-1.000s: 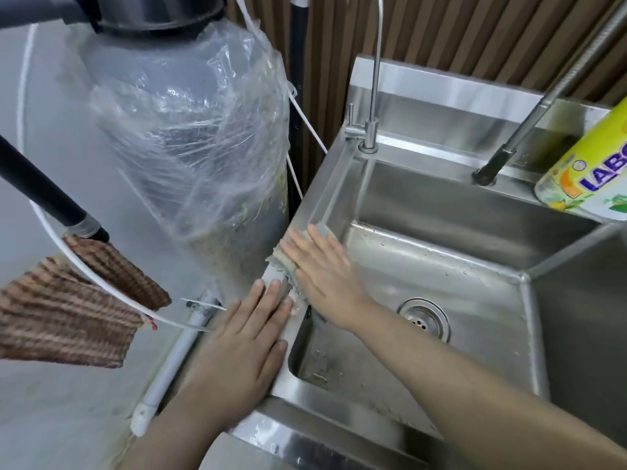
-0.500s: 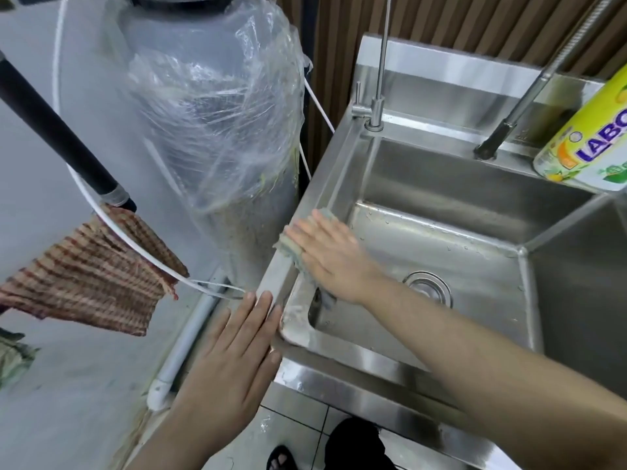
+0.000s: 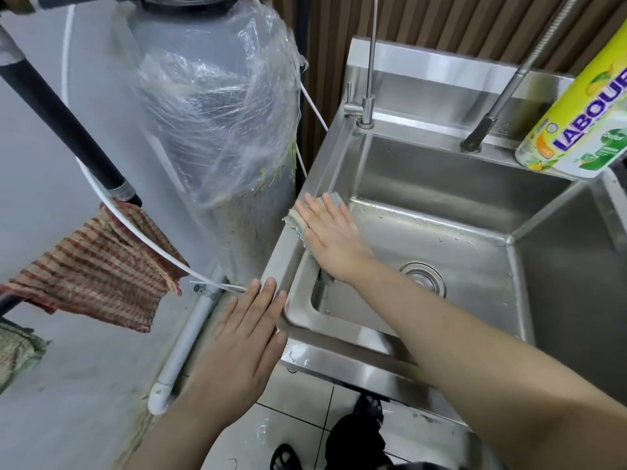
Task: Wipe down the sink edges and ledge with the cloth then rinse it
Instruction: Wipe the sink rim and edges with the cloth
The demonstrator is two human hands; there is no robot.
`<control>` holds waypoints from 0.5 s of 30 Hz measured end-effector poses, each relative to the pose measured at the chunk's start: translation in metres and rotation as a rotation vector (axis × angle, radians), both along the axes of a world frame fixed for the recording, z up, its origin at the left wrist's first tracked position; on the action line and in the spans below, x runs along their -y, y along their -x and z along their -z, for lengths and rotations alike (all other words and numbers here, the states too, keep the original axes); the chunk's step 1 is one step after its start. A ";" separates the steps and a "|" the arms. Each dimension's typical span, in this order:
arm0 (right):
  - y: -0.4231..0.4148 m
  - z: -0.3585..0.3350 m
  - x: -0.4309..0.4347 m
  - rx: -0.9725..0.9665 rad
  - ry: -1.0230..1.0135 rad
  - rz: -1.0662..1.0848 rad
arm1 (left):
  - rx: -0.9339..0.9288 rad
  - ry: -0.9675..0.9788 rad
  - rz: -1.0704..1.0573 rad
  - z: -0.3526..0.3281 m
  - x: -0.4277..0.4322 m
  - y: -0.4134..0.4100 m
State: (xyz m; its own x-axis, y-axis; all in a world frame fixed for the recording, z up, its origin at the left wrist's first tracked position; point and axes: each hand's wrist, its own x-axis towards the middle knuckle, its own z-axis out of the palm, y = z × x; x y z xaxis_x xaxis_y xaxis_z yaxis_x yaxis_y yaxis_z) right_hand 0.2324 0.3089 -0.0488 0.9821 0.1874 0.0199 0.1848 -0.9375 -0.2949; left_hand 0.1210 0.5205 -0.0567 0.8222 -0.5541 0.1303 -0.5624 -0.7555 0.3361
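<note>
While the person leans over a steel sink (image 3: 339, 157), the right hand (image 3: 330, 232) lies flat, fingers spread, pressing a thin grey-green cloth (image 3: 294, 220) onto the sink's left edge (image 3: 288, 256). It is not a closed grip: the palm pins the cloth down, and its frayed border shows beyond the fingertips and beside the palm. Part of the cloth seems to hang over the lip into the basin under the wrist. The left hand (image 3: 247, 329) is empty and relaxed, fingers straight, with its fingertips resting at the near left corner of the rim, apparently for balance.

To wipe this edge well, I would judge that the palm should keep even pressure and travel the full length of the rim toward the back ledge (image 3: 420, 125), where a slim tap (image 3: 368, 111) stands at the corner. The cloth is small under the hand, so it may bunch or slip off the outer side, where a plastic-wrapped tank (image 3: 217, 123) stands just beside the sink. Keeping the fingers over the cloth's leading border should prevent that. The trailing part could be gathered up so it does not drag grit from the basin, which shows water drops near the drain (image 3: 422, 278). A yellow bottle (image 3: 576, 110) sits on the back ledge at the right and would need wiping around. Rinsing is not yet begun.
</note>
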 end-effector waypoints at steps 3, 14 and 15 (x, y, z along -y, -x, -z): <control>0.042 0.005 -0.019 0.070 0.057 -0.139 | -0.030 0.047 -0.050 -0.001 -0.012 0.012; 0.081 -0.008 -0.040 -0.093 0.125 -0.206 | 0.005 -0.032 -0.083 0.006 -0.026 0.033; 0.094 -0.010 -0.041 -0.113 0.128 -0.248 | 0.005 -0.026 -0.087 0.006 -0.027 0.035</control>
